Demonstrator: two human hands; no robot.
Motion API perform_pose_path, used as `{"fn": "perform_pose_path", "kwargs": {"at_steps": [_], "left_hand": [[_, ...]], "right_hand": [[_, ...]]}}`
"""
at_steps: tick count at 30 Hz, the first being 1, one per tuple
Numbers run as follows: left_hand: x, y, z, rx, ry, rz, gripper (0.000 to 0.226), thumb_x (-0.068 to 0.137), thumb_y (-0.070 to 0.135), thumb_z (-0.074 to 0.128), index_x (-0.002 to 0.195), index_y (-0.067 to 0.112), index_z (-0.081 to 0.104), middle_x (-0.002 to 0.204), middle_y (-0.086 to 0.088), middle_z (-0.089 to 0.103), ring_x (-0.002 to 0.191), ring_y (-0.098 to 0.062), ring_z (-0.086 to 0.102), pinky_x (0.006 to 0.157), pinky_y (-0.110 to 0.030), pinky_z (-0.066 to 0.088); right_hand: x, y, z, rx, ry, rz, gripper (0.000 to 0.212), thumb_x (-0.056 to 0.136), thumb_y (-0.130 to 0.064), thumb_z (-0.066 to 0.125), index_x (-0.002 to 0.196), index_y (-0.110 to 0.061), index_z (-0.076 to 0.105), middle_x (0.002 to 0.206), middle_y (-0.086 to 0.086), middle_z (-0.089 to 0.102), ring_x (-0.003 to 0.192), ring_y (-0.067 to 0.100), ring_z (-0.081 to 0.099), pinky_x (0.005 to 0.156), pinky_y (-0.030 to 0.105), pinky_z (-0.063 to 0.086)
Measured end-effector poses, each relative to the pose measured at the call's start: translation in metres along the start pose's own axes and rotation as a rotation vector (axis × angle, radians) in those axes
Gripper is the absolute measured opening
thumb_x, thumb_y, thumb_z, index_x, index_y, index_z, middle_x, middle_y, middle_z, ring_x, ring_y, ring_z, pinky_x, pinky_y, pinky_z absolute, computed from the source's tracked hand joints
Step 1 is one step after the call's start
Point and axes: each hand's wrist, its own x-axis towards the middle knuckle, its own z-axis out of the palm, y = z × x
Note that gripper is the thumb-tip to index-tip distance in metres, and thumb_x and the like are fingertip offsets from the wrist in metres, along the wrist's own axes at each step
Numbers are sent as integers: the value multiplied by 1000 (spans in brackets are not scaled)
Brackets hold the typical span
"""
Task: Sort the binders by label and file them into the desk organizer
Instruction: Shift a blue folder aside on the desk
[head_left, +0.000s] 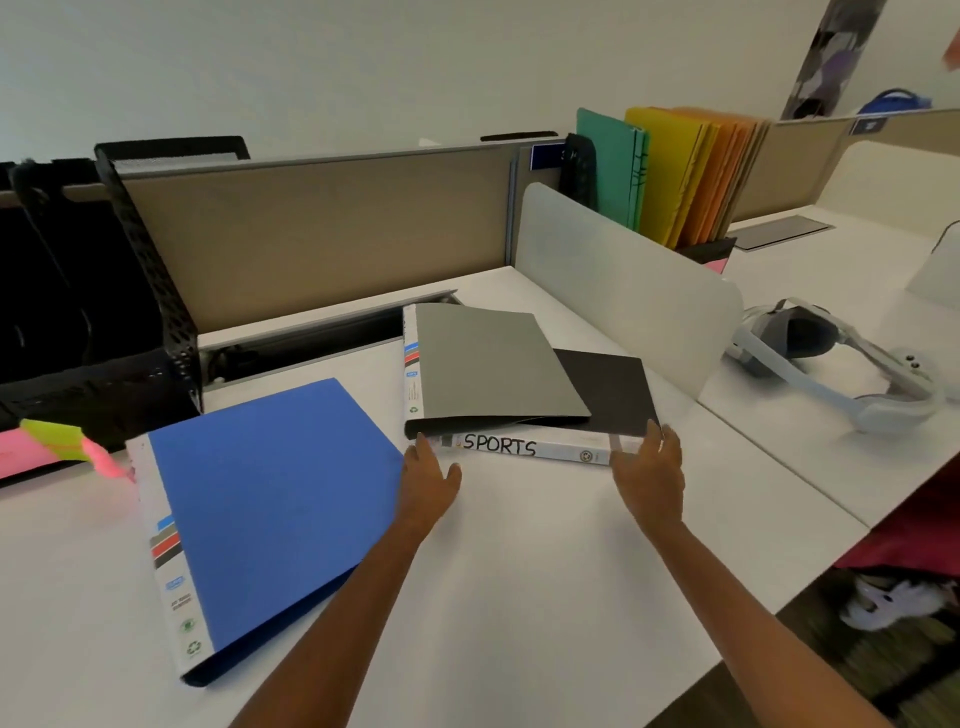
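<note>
My left hand (428, 486) and right hand (649, 478) press open-fingered against the ends of the SPORTS binder (519, 447). It lies flat on the worktop (519, 571) beneath a grey binder (483, 358), with a blue binder (270, 499) beside it. I judge all three are yet to go into the black organizer (156, 291) beyond.

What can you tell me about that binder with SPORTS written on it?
The SPORTS binder is closed, with a dark, matte, plastic-looking cover and a white spine with SPORTS handwritten in black. It lies flat on the white desk, spine toward the person. A grey binder rests askew on its left part. The left hand reaches the spine's left end, and the right hand touches the right corner with straight fingers.
</note>
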Motion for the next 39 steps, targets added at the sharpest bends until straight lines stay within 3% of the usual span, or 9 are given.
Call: {"fn": "perform_pose_path", "kwargs": {"at_steps": [3, 9, 12, 15, 20, 29, 32, 36, 39], "left_hand": [[11, 5, -2, -269, 134, -75, 70, 90, 8, 54, 146, -2, 12, 148, -21, 29, 136, -33, 32, 110, -36, 29], [36, 5, -14, -498, 133, -141, 57, 88, 0, 54, 139, 5, 30, 138, -14, 45, 127, -30, 44, 101, -36, 40], [42, 1, -19, -515, 188, -133, 50, 90, 4, 53, 137, 5, 35, 137, -15, 47, 126, -30, 45, 95, -33, 41], [47, -1, -21, -513, 223, -113, 43, 93, 4, 49, 135, 2, 37, 136, -17, 47, 126, -31, 46, 99, -35, 40], [47, 11, -22, -487, 277, -55, 34, 97, 10, 43, 129, 0, 44, 131, -18, 52, 120, -31, 50, 88, -30, 41], [44, 1, -40, -466, 266, -245, 44, 96, 17, 44, 138, 5, 37, 138, -17, 44, 120, -30, 48, 97, -37, 43], [36, -1, -44, -700, 252, -300, 39, 94, 11, 46, 131, 0, 42, 118, -16, 51, 100, -25, 50, 75, -31, 51], [24, 6, -50, -917, 277, -293, 23, 90, 8, 54, 112, 3, 48, 112, -19, 52, 95, -27, 55, 48, -20, 55], [9, 16, -61, -1014, 332, -266, 15, 89, 7, 55, 102, 7, 46, 104, -18, 55, 83, -25, 60, 40, -14, 52]], "right_hand": [[16, 9, -13, 150, -80, 296, 56, 90, -22, 53, 136, 5, 32, 140, 25, 34, 127, 41, 38, 100, 47, 38], [33, 17, -20, 231, -147, 397, 42, 92, -25, 49, 117, 8, 57, 120, 28, 57, 112, 41, 50, 98, 41, 41], [38, 13, -31, 504, -172, 485, 36, 92, -20, 53, 111, 10, 57, 116, 29, 58, 111, 42, 53, 98, 45, 44], [36, 4, -41, 822, -248, 571, 23, 90, -16, 58, 105, 1, 53, 113, 22, 55, 107, 35, 53, 91, 42, 51], [24, -17, -57, 1018, -264, 558, 14, 88, -8, 58, 77, -4, 51, 86, 13, 54, 96, 32, 54, 53, 29, 58], [5, -28, -105, 1125, -272, 488, 13, 86, -4, 56, 75, -5, 51, 87, 13, 53, 81, 24, 56, 45, 25, 57], [-6, -29, -120, 1155, -281, 505, 9, 87, -3, 55, 78, -5, 52, 87, 13, 52, 80, 25, 55, 43, 23, 55], [-23, -37, -137, 1123, -219, 488, 8, 88, -6, 55, 95, -3, 52, 86, 13, 52, 75, 27, 56, 40, 18, 53], [-35, -45, -149, 1090, -149, 447, 16, 89, -9, 52, 102, -2, 48, 83, 16, 53, 55, 28, 62, 37, 16, 50]]}}
